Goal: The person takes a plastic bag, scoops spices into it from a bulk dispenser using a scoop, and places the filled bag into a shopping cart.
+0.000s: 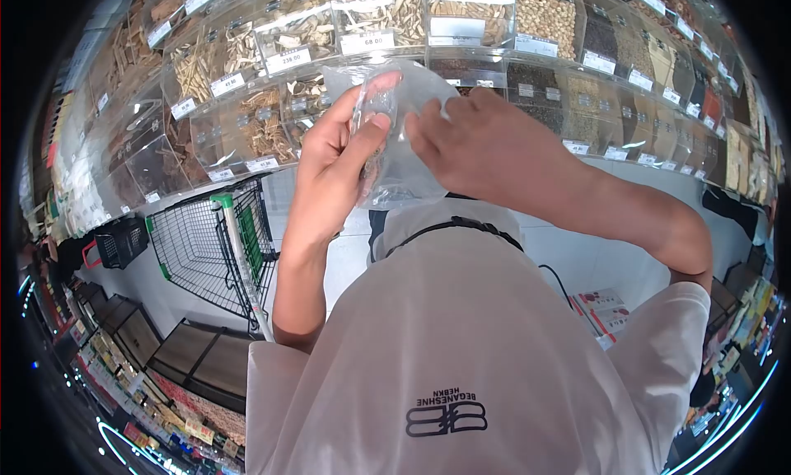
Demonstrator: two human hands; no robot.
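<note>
The left grip [334, 154] pinches the clear bag [401, 175]; whether the right grip [463, 139], just beside, also grasps it I cannot tell. Best keep it taut between them.

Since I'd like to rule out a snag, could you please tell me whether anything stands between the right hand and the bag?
Nothing visible does. The right hand is at the bag, its curled fingers overlapping it in this view. The left hand grips the opposite side.
</note>
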